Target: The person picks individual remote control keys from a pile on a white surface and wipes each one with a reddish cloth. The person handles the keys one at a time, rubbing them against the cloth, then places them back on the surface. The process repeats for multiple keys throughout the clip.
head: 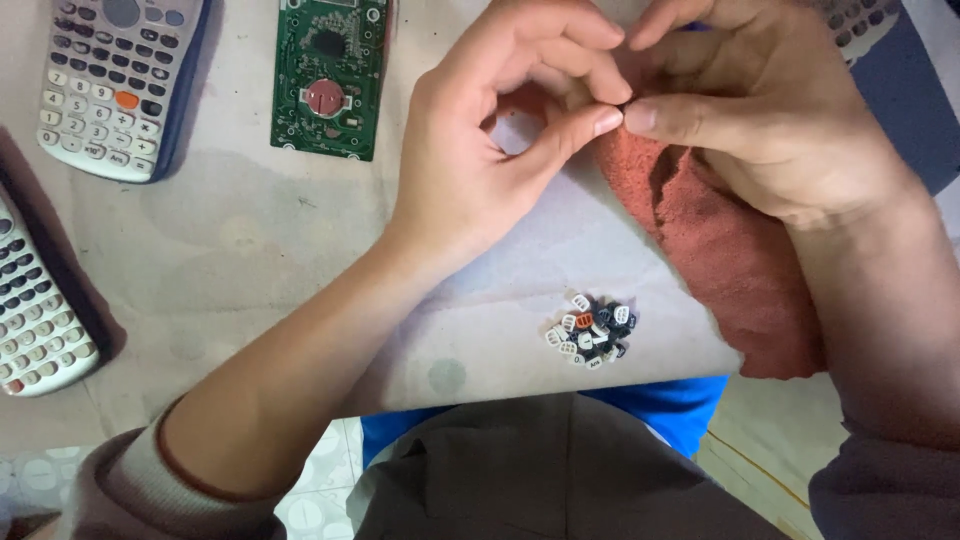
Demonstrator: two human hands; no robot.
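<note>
1. Your left hand (500, 140) is raised over the pale work surface (260, 240), thumb and forefinger curled round into a narrow ring with the other fingers folded above them.
2. Your right hand (760, 110) meets it from the other side; the two thumb tips touch just above the red cloth (740, 250).
3. Both hands are pinched tight at that meeting point. Whatever sits between the fingertips is too small and too hidden to make out, so you cannot tell from this view what they grip, if anything.
4. The red cloth lies crumpled under your right hand and runs down along your right forearm to the near edge of the work surface.
5. A small heap of loose calculator keys (592, 330), white, dark and one orange, sits just left of the red cloth's lower part, near the front edge of the surface and well below your hands.
6. A bare green circuit board (330, 75) with a round coin cell at its middle lies well to the left of the red cloth, beyond your left hand.
7. A grey calculator (115, 85) lies further left of the board, tilted a little.
8. A second calculator (35, 310) shows partly at the far left edge, nearer you than the first.
9. Part of a third keypad (860, 25) peeps out above your right hand, over the red cloth.
</note>
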